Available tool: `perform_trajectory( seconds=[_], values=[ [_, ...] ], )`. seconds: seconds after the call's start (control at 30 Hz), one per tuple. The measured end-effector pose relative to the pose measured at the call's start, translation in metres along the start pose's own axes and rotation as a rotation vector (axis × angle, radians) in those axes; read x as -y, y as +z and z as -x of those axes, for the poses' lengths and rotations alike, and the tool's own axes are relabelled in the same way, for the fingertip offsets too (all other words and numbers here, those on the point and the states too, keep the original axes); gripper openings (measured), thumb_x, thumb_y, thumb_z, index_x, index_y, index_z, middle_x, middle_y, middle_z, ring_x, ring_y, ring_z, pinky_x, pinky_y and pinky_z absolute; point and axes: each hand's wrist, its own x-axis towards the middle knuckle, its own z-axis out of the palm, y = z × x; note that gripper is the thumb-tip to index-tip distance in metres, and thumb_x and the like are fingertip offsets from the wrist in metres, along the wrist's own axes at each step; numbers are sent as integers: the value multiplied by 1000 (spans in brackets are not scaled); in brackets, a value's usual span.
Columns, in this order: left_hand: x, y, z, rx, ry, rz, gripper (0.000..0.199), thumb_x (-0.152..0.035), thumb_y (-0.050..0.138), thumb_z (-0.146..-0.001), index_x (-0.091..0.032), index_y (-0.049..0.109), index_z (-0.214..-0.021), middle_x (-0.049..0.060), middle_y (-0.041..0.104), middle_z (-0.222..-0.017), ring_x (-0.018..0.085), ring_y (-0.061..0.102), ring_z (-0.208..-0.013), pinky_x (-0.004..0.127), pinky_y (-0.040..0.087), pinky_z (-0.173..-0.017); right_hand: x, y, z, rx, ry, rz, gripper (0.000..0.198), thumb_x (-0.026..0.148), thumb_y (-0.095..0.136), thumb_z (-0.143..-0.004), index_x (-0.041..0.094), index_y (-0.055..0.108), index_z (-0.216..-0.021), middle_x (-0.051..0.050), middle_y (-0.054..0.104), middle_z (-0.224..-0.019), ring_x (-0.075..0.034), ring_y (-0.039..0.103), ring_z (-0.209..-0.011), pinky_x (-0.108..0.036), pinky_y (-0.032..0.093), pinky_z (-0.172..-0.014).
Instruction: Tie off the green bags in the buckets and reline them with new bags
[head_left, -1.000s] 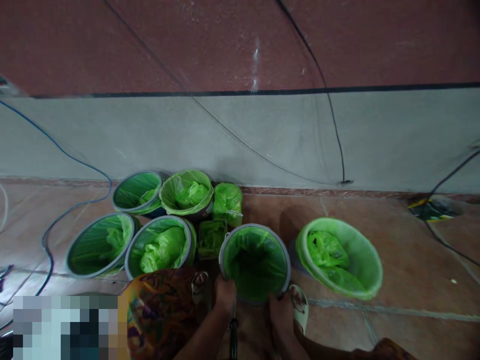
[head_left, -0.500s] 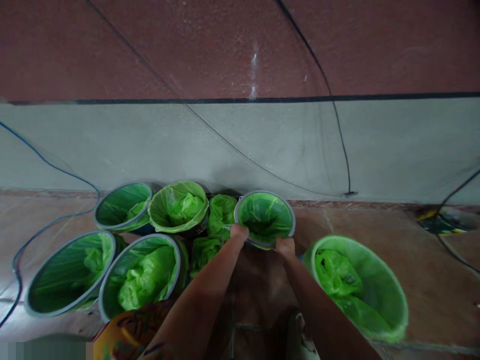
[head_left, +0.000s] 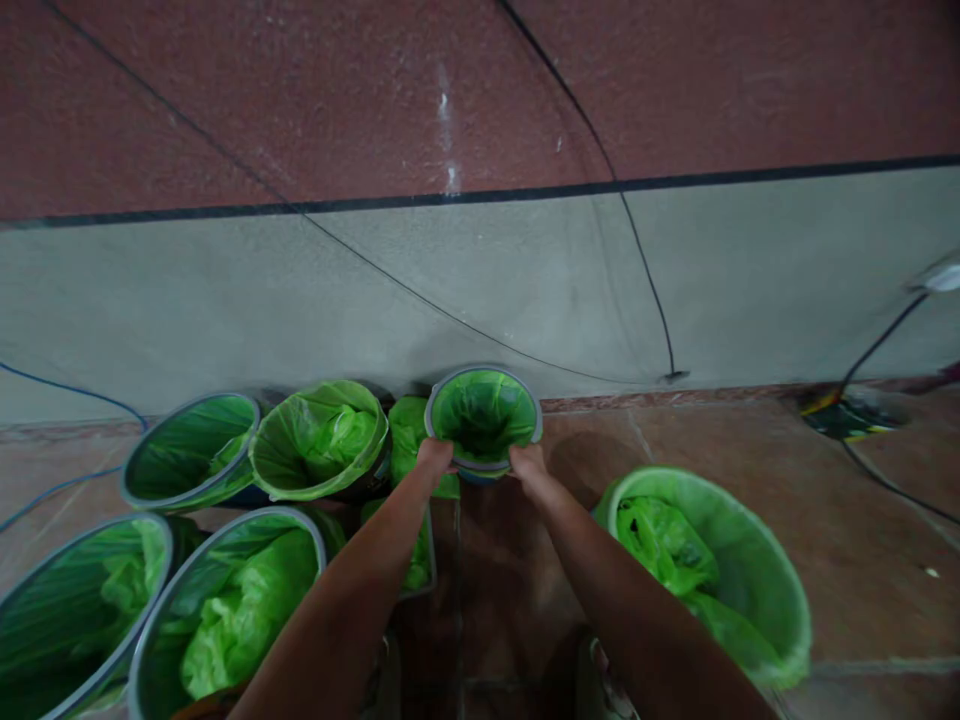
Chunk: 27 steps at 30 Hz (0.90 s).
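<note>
Dim light left the held bin [head_left: 484, 465] shadowed inside and the floor [head_left: 502, 570] murky; wide-angle distortion stretched the leftmost bin [head_left: 166, 560].

Blk cable [head_left: 595, 136] nr red/gry wall [head_left: 480, 255]

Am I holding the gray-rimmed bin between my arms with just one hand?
No, the left hand and right hand both grip the gray-rimmed bin, one on each side.
</note>
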Motion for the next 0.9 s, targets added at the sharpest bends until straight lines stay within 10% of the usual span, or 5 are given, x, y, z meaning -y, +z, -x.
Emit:
perform_trajectory(
  seconds=[0.67,0.9],
  values=[
    [2,-6,5,171,-75,98,31,-32,47,-87,-12,59,-108,11,68,-100,17,67,-77,21,54,-53,9,-27,31,62,150,-105,81,46,47,-88,1,11,-145,-24,64,-110,-30,68,-88,-35,56,-53],
    [12,-30,31,171,-3,-74,51,-54,39,-89,-11,60,-107,16,67,-105,19,68,-76,24,54,-53,-65,-64,102,-348,-124,207,66,40,40,-90,5,28,-144,-22,59,-124,-30,59,-113,-39,46,-94]
  ],
)
